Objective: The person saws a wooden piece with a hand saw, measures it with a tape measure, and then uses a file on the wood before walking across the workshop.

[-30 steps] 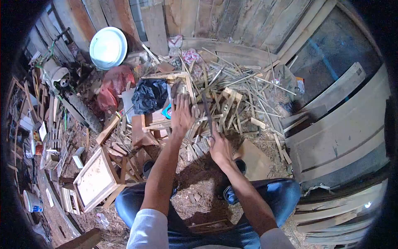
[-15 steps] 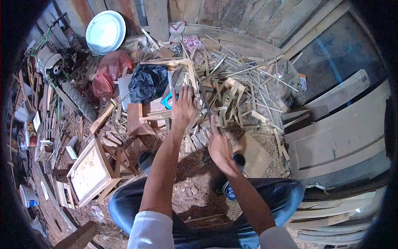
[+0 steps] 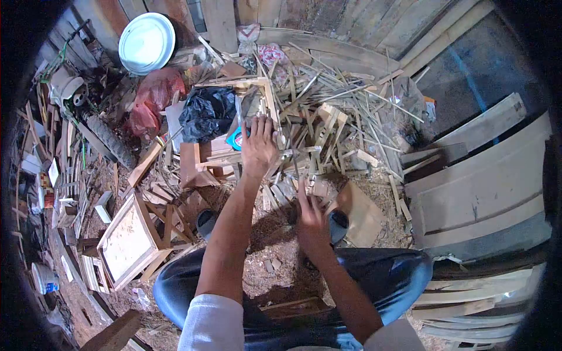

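Observation:
My left hand (image 3: 259,143) lies palm down over the wooden work spot ahead of me, fingers forward, pressing on a pale wooden strip (image 3: 305,150) whose end sticks out to the right. What lies under the palm is hidden. My right hand (image 3: 312,219) is closed, index finger pointing forward, around a tool with a long, thin, dark blade (image 3: 296,167); its handle is covered and I cannot make out teeth. Close by my left fingers sits a blue tape-measure-like object (image 3: 235,139). A wooden frame (image 3: 268,96) with small pale wood pieces stands just beyond.
A black plastic bag (image 3: 206,114) lies left of the frame, a red bag (image 3: 153,96) farther left. Scrap sticks (image 3: 351,105) are heaped to the right. A wooden panel box (image 3: 130,243) leans at left, and panels (image 3: 477,199) lie at right. Sawdust covers the floor.
My right hand has drawn back toward me with the bladed tool, now slightly blurred. My left hand stays in place on the wood. The view has shifted slightly.

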The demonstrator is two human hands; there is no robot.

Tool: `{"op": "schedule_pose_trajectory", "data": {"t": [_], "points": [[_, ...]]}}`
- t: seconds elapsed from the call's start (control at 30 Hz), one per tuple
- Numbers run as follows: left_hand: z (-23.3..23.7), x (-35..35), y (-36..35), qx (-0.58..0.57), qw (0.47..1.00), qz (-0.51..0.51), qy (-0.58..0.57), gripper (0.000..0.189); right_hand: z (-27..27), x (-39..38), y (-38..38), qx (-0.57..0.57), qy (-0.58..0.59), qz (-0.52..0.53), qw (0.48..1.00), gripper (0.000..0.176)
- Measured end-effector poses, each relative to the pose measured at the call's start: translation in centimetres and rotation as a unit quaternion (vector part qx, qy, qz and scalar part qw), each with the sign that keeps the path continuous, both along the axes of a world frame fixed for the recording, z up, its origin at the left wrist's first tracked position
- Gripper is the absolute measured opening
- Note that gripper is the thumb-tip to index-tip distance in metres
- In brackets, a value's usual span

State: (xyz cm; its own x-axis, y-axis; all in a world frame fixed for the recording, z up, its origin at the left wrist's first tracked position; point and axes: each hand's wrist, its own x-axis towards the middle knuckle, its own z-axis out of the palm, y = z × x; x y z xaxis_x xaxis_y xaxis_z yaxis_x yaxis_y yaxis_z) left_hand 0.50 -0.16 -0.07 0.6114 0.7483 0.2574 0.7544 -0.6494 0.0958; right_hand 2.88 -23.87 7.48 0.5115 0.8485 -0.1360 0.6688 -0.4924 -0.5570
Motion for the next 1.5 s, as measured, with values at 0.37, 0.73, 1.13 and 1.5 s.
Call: {"op": "schedule_pose_trajectory", "data": {"t": [0.37,0.73,1.13,1.5], "points": [[-0.2,0.3,0.0,0.007,0.999,-0.004,-0.047,0.047,1.0,3.3,3.8,0.067,-0.004,-0.013,0.998,0.066],[-0.6,0.3,0.2,0.001,1.0,0.007,-0.028,0.047,-1.8,3.7,7.4,0.037,-0.03,-0.005,0.999,0.066],[-0.4,0.5,0.1,-0.006,1.0,0.025,-0.012,0.047,-1.5,-1.2,-4.8,0.064,-0.01,-0.001,0.998,0.071],[1.0,0.2,-0.2,-0.043,0.999,0.021,-0.005,0.05,-0.6,4.3,6.8,-0.015,0.039,0.009,0.999,0.068]]}}
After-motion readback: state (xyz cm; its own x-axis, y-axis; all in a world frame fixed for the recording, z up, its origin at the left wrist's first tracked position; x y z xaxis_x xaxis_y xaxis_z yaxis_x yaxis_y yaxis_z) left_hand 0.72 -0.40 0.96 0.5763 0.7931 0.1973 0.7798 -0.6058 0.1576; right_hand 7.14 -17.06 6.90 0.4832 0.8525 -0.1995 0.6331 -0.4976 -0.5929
